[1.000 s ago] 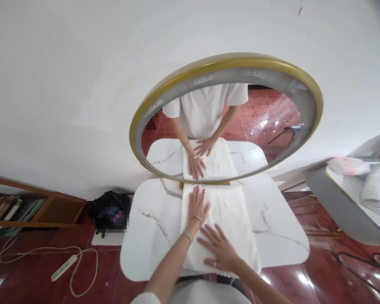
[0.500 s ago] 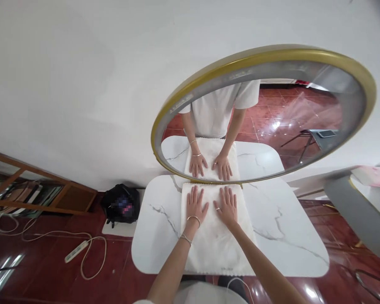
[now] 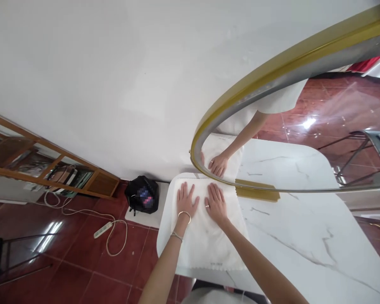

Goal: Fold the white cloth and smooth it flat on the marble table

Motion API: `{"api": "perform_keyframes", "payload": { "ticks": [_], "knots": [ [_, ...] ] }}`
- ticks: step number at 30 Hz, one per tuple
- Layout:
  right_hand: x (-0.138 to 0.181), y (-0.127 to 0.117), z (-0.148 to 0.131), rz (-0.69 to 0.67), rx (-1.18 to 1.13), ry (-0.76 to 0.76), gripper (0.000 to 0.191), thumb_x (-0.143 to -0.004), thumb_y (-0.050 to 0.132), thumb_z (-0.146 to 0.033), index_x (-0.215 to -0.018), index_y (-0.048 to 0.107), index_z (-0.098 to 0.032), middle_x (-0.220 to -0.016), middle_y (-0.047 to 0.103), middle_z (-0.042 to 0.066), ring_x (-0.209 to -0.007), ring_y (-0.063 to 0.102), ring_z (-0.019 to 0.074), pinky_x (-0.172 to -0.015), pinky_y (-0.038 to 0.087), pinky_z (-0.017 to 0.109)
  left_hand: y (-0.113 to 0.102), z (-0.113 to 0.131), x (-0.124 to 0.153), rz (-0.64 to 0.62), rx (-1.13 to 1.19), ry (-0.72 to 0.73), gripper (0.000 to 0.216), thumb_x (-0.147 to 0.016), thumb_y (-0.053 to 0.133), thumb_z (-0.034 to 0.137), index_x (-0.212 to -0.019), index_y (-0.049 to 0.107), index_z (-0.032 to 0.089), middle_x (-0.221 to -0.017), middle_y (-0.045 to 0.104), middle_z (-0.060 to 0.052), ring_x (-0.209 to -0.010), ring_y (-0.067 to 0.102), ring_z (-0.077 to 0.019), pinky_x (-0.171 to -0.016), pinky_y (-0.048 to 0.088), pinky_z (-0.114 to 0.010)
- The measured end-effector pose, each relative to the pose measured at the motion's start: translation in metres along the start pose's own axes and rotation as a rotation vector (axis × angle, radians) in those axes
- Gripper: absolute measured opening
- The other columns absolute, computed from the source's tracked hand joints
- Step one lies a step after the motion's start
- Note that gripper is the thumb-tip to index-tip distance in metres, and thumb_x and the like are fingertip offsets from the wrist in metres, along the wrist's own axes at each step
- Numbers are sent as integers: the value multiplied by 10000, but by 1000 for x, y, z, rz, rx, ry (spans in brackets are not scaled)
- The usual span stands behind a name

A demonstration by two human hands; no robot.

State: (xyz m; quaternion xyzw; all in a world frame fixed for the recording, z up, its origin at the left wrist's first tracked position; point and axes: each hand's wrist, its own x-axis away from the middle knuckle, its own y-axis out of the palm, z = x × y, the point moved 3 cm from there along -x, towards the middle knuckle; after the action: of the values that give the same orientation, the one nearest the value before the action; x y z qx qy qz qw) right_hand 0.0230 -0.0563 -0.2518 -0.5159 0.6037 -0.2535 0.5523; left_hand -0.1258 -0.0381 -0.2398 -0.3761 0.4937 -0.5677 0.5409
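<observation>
A white, fluffy towel [image 3: 205, 249] with scalloped edges lies flat at the left end of the marble-patterned white table [image 3: 297, 223]. My left hand [image 3: 186, 203] rests palm down on its upper left part, fingers stretched and apart, with two bracelets at the wrist. Also flat on the cloth, my right hand [image 3: 215, 203] has its fingers extended and wears a ring. Neither hand grips anything. Behind the towel stands a round gold-framed mirror [image 3: 240, 90], which reflects my right arm and hand and part of the towel.
The mirror's gold base [image 3: 258, 191] sits right of the towel, against the white wall. On the left floor are a black bag [image 3: 142, 195], a power strip [image 3: 103, 230] with a trailing cord, and a wooden shelf unit [image 3: 103, 184].
Both hands and the towel have slid left along the table, from its middle to its left end. More of the mirror's base shows. My view has shifted too.
</observation>
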Motion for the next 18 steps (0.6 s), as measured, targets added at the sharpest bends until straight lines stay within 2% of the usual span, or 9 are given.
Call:
{"api": "perform_keyframes", "payload": {
  "ticks": [3,6,10,14,16,18],
  "knots": [
    [-28,16,-5,-16,19,90,579,-917,351,-265,-1438,325,-13,-1438,409,204,-1380,280,289,-1115,247,489,-1,-7,-28,20,16,3,578,-904,469,433,-1444,374,251,-1574,203,-90,-1450,173,-272,-1174,177,-466],
    [-55,32,-6,-98,36,182,577,-910,347,-281,-1418,370,-9,-1402,448,222,-1304,374,328,-1071,270,510,-2,-15,-53,23,20,7,581,-906,469,433,-1446,371,244,-1573,206,-93,-1450,173,-272,-1177,162,-465],
    [-75,41,-8,-192,29,178,547,-924,322,-295,-1418,391,-72,-1409,454,186,-1257,408,342,-1010,307,520,-3,-33,-66,-15,9,-1,577,-902,485,438,-1441,379,261,-1567,228,-89,-1447,189,-259,-1177,164,-458],
    [-72,37,-24,-194,-40,-5,498,-949,339,-314,-1391,414,-96,-1410,447,174,-1282,365,307,-1058,239,519,-9,-56,-42,-1,-5,-126,578,-900,487,452,-1440,380,275,-1569,221,-83,-1441,206,-282,-1160,207,-491],
    [-63,33,-40,-192,-89,-113,414,-955,346,-284,-1278,519,-92,-1279,547,181,-1198,431,289,-1034,273,497,-12,-64,-18,16,2,-210,580,-902,485,447,-1443,376,266,-1568,226,-88,-1428,241,-293,-1144,255,-486],
    [-49,29,-57,-215,-124,-183,320,-946,350,-217,-1084,624,-126,-1067,637,136,-1033,515,244,-965,352,426,-15,-69,10,25,16,-279,580,-909,473,440,-1446,373,247,-1560,248,-100,-1408,287,-298,-1122,311,-465]
  ]
}}
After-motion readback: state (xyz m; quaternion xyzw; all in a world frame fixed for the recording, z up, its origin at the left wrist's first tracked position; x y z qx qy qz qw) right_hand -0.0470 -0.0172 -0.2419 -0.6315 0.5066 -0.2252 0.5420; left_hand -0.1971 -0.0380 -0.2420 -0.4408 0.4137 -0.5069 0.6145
